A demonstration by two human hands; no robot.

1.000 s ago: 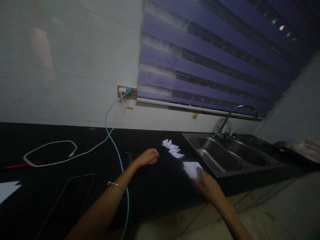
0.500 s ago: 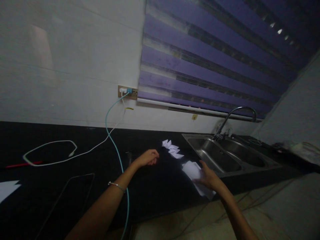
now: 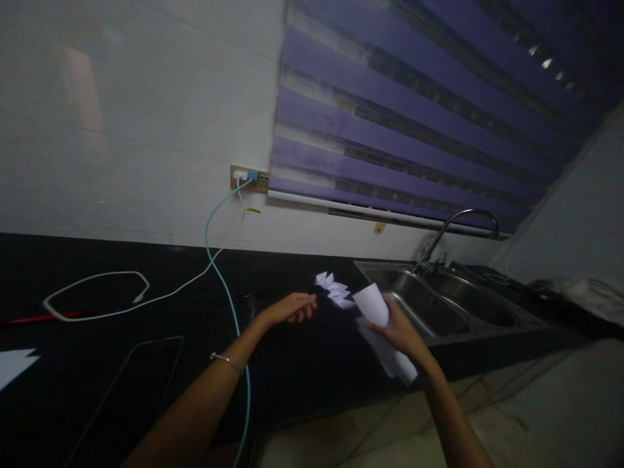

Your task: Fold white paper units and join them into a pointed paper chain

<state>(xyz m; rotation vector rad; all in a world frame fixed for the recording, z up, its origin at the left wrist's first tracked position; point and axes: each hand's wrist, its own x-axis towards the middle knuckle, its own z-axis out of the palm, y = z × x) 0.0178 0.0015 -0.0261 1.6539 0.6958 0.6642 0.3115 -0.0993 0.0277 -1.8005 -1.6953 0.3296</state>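
On a dark countertop (image 3: 302,364), a white cable (image 3: 92,292) loops near the left edge. The left hand (image 3: 287,308) hovers mid-counter, fingers loosely curled, holding nothing. Small folded paper pieces (image 3: 334,290) lie just beyond. The right hand (image 3: 402,335) grips curling white paper sheets (image 3: 377,325) beside the steel sink (image 3: 439,302).

Two hands over the bench (image 3: 97,312): the left hand (image 3: 287,308) and the right hand (image 3: 402,333). Two loose white sheets (image 3: 377,325) at the right hand. One cluster of small folded paper pieces (image 3: 334,290) at centre, too blurred to count. Two cables: one white cable (image 3: 97,296), one teal cable (image 3: 221,273). One sink (image 3: 439,305), one tap (image 3: 463,224).
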